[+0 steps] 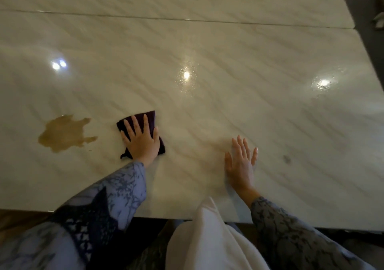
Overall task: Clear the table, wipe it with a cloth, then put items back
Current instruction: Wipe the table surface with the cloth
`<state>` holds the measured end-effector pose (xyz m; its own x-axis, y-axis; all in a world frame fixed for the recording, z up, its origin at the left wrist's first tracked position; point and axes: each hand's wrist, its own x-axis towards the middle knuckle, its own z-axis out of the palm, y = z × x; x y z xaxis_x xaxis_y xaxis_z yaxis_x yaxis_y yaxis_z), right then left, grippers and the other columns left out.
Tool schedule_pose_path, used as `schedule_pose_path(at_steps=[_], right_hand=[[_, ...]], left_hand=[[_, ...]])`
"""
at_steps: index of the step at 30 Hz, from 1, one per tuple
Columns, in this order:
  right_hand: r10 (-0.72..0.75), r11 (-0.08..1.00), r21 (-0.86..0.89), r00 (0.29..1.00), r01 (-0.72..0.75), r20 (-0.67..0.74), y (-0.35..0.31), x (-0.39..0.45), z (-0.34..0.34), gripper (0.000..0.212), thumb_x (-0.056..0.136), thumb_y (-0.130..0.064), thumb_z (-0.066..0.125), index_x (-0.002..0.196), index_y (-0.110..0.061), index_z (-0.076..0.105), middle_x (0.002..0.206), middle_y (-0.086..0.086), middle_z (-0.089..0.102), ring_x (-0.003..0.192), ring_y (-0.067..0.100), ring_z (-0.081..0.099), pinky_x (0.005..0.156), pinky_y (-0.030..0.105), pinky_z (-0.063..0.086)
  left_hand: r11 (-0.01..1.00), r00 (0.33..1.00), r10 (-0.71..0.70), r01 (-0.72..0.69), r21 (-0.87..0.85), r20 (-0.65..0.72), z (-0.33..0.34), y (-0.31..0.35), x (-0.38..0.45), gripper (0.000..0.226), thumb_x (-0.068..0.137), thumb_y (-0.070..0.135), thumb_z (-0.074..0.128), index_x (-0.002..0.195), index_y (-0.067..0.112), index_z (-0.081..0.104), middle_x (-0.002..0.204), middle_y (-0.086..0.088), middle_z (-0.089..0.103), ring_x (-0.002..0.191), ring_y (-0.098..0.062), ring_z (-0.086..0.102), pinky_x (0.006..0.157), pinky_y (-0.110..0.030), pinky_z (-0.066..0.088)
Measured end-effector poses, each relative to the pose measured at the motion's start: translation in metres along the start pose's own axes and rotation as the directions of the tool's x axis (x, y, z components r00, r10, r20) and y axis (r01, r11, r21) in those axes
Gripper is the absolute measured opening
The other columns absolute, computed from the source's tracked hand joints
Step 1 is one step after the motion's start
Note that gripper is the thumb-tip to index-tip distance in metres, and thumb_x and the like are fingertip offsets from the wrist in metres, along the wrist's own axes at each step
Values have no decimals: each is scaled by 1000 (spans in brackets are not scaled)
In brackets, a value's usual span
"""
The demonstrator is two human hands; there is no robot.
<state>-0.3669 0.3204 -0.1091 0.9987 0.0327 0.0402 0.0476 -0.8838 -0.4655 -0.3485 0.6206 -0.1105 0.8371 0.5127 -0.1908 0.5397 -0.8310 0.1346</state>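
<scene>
- Surface: a pale marble-patterned table [228, 47], glossy, with three ceiling lights reflected in it; a straight seam crosses its far part. A dark floor shows past the right edge.
- Left hand [142, 140]: laid flat on a folded dark purple cloth [152, 117], fingers straight and spread, pressing it to the tabletop rather than curling round it. The cloth shows beyond the fingertips and on both sides of the palm.
- Right hand [241, 161]: flat on bare table, well to the right of the cloth, fingers straight and slightly apart, holding nothing; it looks like a brace.
- Brown spill [66, 133]: a ragged-edged puddle lying left of the cloth hand, near it but not touching the cloth.
- Small dark spot [287, 159]: right of the bracing hand, too blurred to identify.
- Sleeves: blue patterned fabric on both arms; pale cloth hangs between them at the near table edge.
- Step in hand, as judged: the wiping stage, the visible tabletop already bare of items.
- Method note: sweep the cloth leftward over the puddle with even, flat pressure, working from the rim inward so liquid is gathered, not smeared; refold to a dry face once soaked.
- Risk: pushing liquid off the near edge.
- Containers: none in view, so no contents to record.
</scene>
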Motion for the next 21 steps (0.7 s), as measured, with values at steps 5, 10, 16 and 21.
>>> schedule_pose_path(at_steps=[5,10,16,21], right_hand=[[95,995,35,988,-91,-120,34,-10,-19,54,97,-39,34,140,-9,47,151,9,41,145,22,28,120,53,5],[154,988,24,978,-153,-138,65,-30,-41,52,97,-38,35,140,-11,46,152,7,39,146,20,24,121,51,3],[248,966,-36,958,-256,-144,96,-52,-62,52,97,-38,34,142,-13,44,154,7,36,147,19,20,121,49,0],[269,961,-26,950,-277,-160,109,-61,-73,47,100,-32,39,144,-15,41,156,7,33,148,18,16,121,47,-2]], left_hand=[[982,981,189,-190,18,43,6,82,8,67,98,60,14,156,28,7,163,-10,-4,149,-33,-10,119,-54,-3],[913,912,407,-408,13,60,22,166,-19,66,98,61,17,155,27,13,163,-11,-1,149,-35,-7,118,-54,-4],[766,758,641,-642,-37,122,46,232,-93,64,99,56,23,155,28,12,163,-11,0,149,-36,-8,118,-55,-4],[642,638,765,-766,-24,87,68,231,-146,63,95,54,31,152,26,29,160,-12,19,149,-36,11,117,-58,14]])
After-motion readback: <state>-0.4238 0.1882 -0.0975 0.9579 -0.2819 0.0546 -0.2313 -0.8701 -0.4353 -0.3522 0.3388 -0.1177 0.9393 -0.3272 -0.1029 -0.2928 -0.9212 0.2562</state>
